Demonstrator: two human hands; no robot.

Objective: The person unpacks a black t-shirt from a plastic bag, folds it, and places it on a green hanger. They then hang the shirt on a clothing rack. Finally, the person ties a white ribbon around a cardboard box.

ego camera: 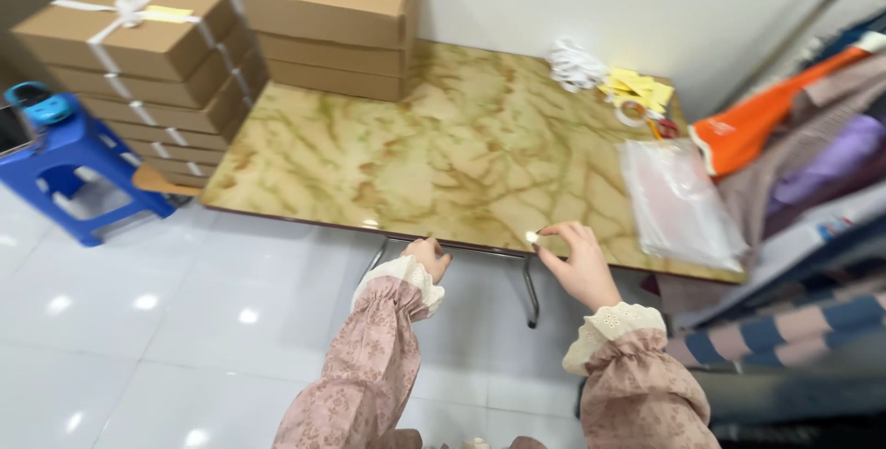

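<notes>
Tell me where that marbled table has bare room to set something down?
The marbled yellow tabletop is bare across its middle, between the stacked brown cardboard boxes and the clear plastic bags. The far right corner is crowded with yellow paper slips and white string.

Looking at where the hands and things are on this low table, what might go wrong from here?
1. The right hand pinches a small white piece right at the table edge; if it slips, it may drop onto the glossy white floor and be hard to spot.
2. The clear plastic bags lie close to the near edge and might slide off if nudged.
</notes>
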